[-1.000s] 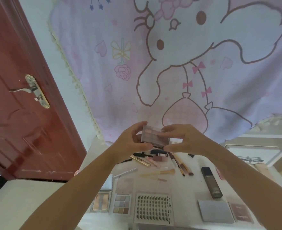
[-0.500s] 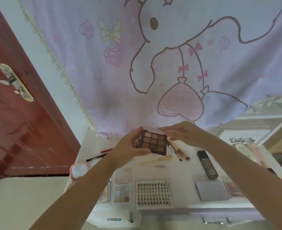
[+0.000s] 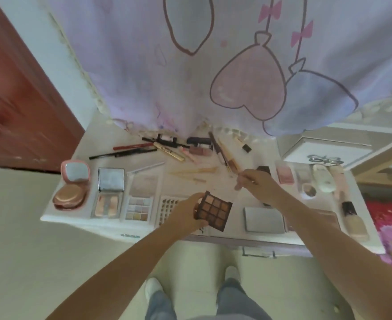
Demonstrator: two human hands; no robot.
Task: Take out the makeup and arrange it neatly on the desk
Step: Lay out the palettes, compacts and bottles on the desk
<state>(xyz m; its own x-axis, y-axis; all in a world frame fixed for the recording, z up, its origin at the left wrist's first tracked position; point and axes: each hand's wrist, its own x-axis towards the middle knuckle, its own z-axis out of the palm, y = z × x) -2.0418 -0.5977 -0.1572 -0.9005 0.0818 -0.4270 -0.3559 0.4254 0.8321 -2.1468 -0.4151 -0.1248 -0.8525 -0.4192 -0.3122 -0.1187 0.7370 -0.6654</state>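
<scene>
Change: since half a second ago our view has tipped down to the white worktop (image 3: 79, 146); right hand (image 3: 257, 181) has left the palette.
Left grip: left hand (image 3: 188, 215) curls round the near-left edge of the brown nine-pan eyeshadow palette (image 3: 214, 210), lid open.
Right grip: fingers loosely bent near the scattered brushes (image 3: 225, 155); we cannot tell whether they pinch anything.
Palette position: held above the front edge, over the lash card (image 3: 169, 204), beside the grey square compact (image 3: 264, 219).
Risk: we judge a one-sided hold may let it tilt and drop; placing it could overlap the lash card.
</scene>
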